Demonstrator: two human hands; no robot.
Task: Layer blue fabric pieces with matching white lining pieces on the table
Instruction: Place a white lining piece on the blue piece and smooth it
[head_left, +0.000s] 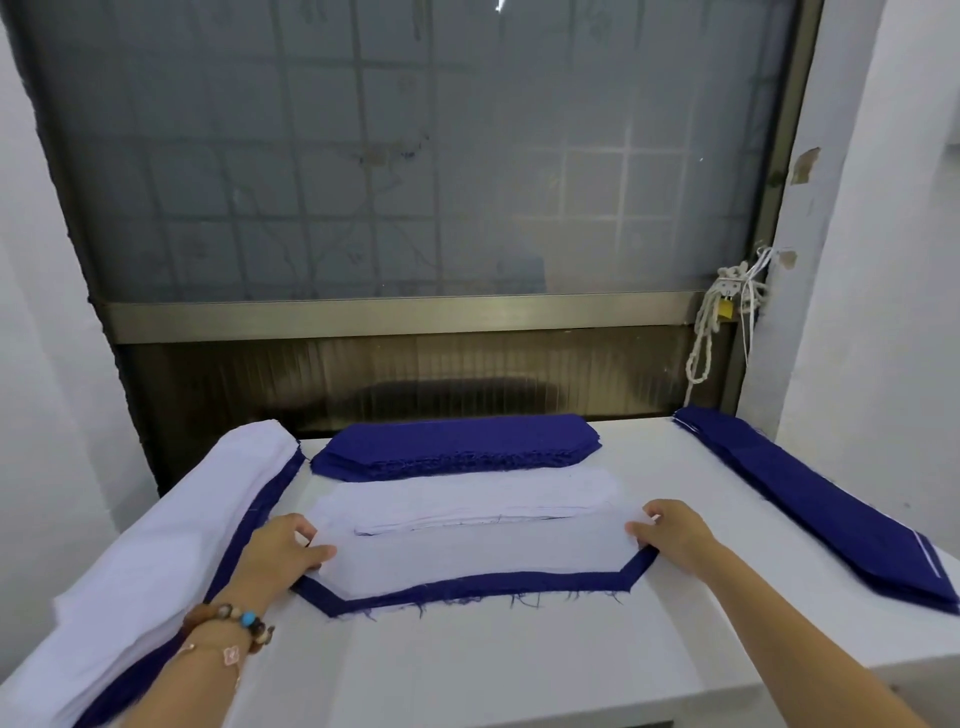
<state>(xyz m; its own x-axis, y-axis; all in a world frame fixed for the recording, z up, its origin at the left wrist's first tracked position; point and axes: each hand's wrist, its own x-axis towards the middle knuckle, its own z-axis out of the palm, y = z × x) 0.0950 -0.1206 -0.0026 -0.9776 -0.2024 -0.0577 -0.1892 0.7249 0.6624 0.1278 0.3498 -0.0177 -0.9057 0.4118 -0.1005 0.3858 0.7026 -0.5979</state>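
A blue fabric piece, dark, long, woven and cut with slanted corners, lies flat on the white table between our two hands. Loose threads fray along its near edge. A thin white lining piece of the same shape lies on top of it, leaving a blue border showing along the near side and the slanted corners.

Our left hand pinches the lining's left end between thumb and curled fingers. Our right hand pinches its right end in the same way. Beaded bracelets circle the left wrist.

Just beyond the hands lies a flat stack of white lining pieces, and beyond that a thick stack of blue pieces. To the left of the left hand sits a tall pile of white cloth with blue cloth under it. Well to the right of the right hand lies a stack of long, narrow blue strips.
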